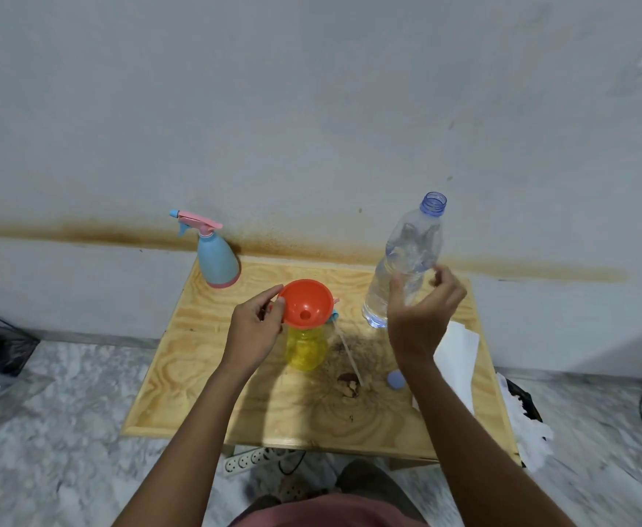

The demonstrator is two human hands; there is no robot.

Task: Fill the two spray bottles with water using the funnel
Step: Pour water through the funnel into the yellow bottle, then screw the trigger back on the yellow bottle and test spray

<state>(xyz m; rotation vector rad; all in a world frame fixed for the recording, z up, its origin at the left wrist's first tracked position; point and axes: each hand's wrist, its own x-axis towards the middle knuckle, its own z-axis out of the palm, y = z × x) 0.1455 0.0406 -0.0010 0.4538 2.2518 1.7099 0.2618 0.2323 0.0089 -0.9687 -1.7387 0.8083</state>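
Note:
An orange funnel [306,303] sits in the mouth of a yellow spray bottle [306,348] at the middle of the wooden table [205,378]. My left hand [255,329] pinches the funnel's left rim. My right hand [422,317] grips a clear water bottle [406,256], uncapped, part full and lifted, leaning to the right. A blue spray bottle [217,260] with a pink trigger head stands at the table's back left corner. The yellow bottle's spray head lies mostly hidden behind the funnel, its dip tube [349,355] trailing across the table.
A blue bottle cap [396,380] lies on the table near my right forearm. White paper [460,359] covers the right edge. A dark stain with a brown lump [348,384] marks the middle. A power strip [250,460] lies on the floor below the front edge.

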